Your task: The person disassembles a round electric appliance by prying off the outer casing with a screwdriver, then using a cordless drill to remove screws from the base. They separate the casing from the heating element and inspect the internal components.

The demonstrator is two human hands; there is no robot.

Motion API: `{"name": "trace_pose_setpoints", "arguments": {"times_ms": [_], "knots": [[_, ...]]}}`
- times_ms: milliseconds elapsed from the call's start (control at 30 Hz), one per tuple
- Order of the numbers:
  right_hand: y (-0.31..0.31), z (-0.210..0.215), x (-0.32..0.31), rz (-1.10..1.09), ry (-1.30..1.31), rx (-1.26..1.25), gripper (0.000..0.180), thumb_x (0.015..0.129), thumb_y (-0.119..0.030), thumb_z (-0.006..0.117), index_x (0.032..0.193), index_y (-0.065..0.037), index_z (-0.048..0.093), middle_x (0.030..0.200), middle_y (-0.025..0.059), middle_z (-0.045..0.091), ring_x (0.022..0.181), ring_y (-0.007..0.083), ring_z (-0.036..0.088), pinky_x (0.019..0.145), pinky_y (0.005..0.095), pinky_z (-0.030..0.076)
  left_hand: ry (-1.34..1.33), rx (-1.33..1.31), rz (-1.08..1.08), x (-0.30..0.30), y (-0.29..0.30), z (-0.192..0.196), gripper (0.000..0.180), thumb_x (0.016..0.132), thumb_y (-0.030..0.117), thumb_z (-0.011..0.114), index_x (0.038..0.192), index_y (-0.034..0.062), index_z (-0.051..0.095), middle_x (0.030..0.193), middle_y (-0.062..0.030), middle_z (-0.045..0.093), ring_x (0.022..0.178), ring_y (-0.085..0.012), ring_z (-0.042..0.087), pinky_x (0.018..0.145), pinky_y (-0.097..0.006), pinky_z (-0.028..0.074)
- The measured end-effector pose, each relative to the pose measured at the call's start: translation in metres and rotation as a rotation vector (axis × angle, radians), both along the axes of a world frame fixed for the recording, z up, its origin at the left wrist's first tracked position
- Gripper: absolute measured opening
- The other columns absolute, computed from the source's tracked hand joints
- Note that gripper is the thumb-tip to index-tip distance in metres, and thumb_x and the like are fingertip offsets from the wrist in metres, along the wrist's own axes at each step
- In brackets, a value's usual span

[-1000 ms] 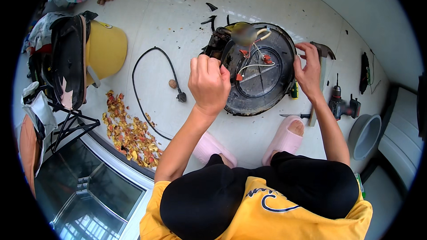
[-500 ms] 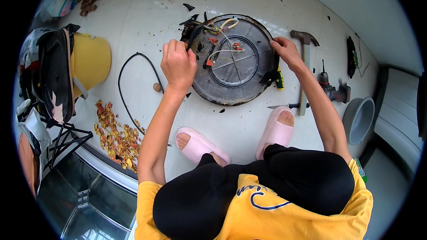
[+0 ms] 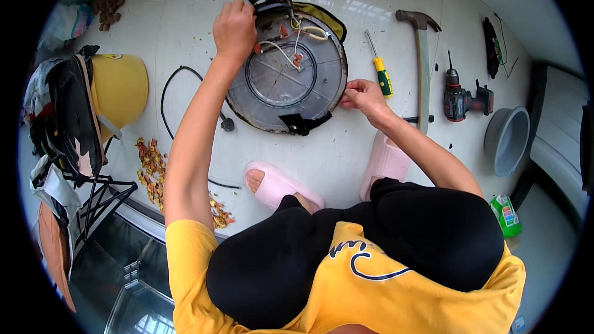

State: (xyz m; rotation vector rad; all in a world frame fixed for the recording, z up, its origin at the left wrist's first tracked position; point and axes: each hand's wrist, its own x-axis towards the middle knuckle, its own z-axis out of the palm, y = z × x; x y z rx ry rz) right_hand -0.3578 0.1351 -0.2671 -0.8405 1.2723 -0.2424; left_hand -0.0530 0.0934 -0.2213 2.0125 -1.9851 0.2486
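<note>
- Person squats on a pale floor (image 3: pixel 371 0), wearing pink slippers (image 3: pixel 281 184); both forearms reach forward from the lower edge.
- Right hand (image 3: pixel 364 96) sits at the right rim of the round appliance base (image 3: pixel 286 77), fingers closed in a pinch on that rim.
- Left hand (image 3: pixel 234 26) is at the upper left edge of the base, fingers curled shut around a dark part there — what exactly is gripped cannot be told.
- The base lies flat on the floor, underside up, between the two hands; white and red wires (image 3: pixel 291 49) cross its upper half, and a black piece (image 3: pixel 300 124) sits at its near rim.
- Left of the base: a black cable (image 3: pixel 170 86), scattered debris (image 3: pixel 148 161) and a yellow container (image 3: pixel 120 83).
- Right of the base: a screwdriver with a yellow-green handle (image 3: pixel 380 71), a hammer (image 3: pixel 422 62), a cordless drill (image 3: pixel 461 99) and a grey bowl (image 3: pixel 507 139) — all well apart from the hands.
</note>
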Motion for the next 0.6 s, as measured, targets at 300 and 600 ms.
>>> {"name": "trace_pose_setpoints", "arguments": {"times_ms": [300,600], "knots": [[-0.021,0.013,-0.035,0.152,0.178,-0.468,0.027,0.083,-0.014,0.056,0.103,0.003,0.062,0.088,0.0110,0.068,0.078,0.0165,0.065,0.073,0.0270,0.050,1.153,0.577,0.701,-0.047,0.123,0.025,0.031,0.088,0.034,0.054,0.092,0.0036,0.062,0.079,-0.0086,0.062,0.064,-0.0200,0.057,0.061,-0.037,0.050],[-0.017,0.020,0.011,0.287,0.405,-0.765,0.032,0.081,-0.025,0.064,0.098,0.002,0.058,0.090,0.0163,0.062,0.078,0.0253,0.062,0.069,0.0344,0.049,2.632,1.143,1.251,-0.096,0.177,-0.013,0.100,0.076,0.071,0.047,0.121,-0.0169,0.037,0.115,-0.0277,0.050,0.094,-0.0352,0.058,0.087,-0.051,0.047]]}}
